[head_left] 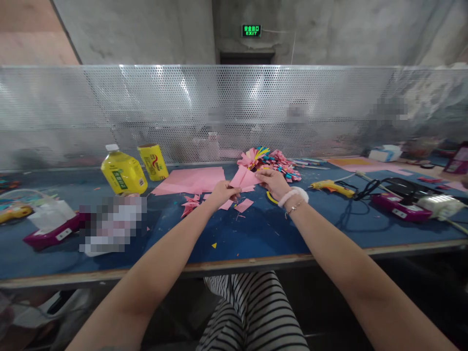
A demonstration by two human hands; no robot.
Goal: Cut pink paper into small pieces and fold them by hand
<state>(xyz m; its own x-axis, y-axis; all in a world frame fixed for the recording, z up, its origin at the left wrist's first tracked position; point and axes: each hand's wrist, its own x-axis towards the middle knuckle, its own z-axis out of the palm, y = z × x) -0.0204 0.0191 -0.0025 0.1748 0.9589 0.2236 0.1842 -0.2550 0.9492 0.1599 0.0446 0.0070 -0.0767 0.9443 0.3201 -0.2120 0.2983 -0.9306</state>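
Note:
A creased piece of pink paper (244, 178) is held up over the blue table between my two hands. My left hand (225, 193) pinches its lower left corner. At its right edge, my right hand (273, 181) grips it between thumb and fingers. Small cut pink pieces (244, 205) lie on the table just below. A stack of pink sheets (193, 179) rests to the left, with a folded pink paper shape (190, 204) in front of it. Behind my right hand sits a heap of pink, blue and yellow paper pieces (283, 165). Part of a yellow curved handle (271, 198) shows beside my right wrist.
On the left stand a yellow liquid jug (124, 173) and a yellow can (153, 163). A yellow glue gun (332, 187) and a purple power strip (400, 208) with cables lie on the right. A perforated metal screen (234, 114) closes off the back.

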